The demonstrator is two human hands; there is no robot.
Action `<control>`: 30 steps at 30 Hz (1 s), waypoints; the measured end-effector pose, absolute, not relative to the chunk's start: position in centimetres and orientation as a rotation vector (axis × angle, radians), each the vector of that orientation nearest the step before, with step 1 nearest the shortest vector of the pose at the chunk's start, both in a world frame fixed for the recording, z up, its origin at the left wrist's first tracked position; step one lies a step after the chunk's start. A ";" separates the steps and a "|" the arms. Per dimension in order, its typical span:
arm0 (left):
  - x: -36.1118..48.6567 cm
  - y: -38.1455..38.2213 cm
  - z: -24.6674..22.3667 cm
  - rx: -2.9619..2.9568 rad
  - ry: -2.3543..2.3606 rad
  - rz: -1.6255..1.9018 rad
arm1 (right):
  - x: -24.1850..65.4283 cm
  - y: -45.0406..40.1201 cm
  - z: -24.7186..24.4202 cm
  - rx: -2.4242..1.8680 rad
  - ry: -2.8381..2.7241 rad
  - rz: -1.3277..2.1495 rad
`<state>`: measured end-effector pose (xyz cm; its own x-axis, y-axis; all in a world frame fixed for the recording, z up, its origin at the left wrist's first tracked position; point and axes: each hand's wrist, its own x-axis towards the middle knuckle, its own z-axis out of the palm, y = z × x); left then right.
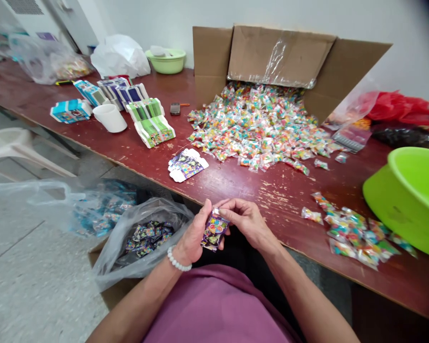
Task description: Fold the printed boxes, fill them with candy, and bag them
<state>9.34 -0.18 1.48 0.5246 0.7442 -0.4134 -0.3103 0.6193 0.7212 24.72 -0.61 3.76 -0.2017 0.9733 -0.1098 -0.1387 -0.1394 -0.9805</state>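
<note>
My left hand, with a beaded bracelet at the wrist, is wrapped around a small purple printed candy box. The thumb and fingers of my right hand pinch at the box's white upper end; the flap there is mostly covered by the fingers. Both hands are in front of the table edge, above my lap. On the table just beyond them lie flat purple box blanks. Farther back, a big heap of small wrapped candies spills from a cardboard box lying on its side.
Below left, an open plastic-lined carton holds filled dark packs. A green basin stands right, beside loose candies. Stacked green box blanks, a white cup and blue blanks are back left. A plastic stool is left.
</note>
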 end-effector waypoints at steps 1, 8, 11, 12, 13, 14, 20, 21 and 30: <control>9.3 -0.2 1.4 0.627 0.796 0.685 | 24.6 -0.7 3.7 -1.086 -1.162 1.518; 9.2 0.4 2.1 0.456 0.803 0.713 | 23.7 -2.5 2.6 -1.205 -1.467 1.042; 9.2 0.5 1.9 0.416 0.801 0.727 | 23.0 -3.1 1.7 -1.182 -1.542 0.832; 9.2 0.4 1.6 0.416 0.794 0.746 | 22.8 -3.1 1.4 -1.180 -1.560 0.784; 9.2 0.3 1.4 0.420 0.786 0.773 | 22.5 -3.1 1.1 -1.179 -1.569 0.751; 9.2 0.2 1.1 0.425 0.783 0.800 | 22.2 -3.0 0.7 -1.178 -1.561 0.743; 6.5 -1.0 0.6 0.517 0.990 0.830 | 21.1 -1.9 -0.5 -1.140 -1.496 1.071; 5.1 -1.1 0.5 0.590 1.070 0.850 | 21.4 -1.6 -0.5 -1.148 -1.511 1.057; -2.8 5.1 0.9 2.110 1.868 0.785 | 27.0 1.1 -2.7 -1.474 -1.431 0.620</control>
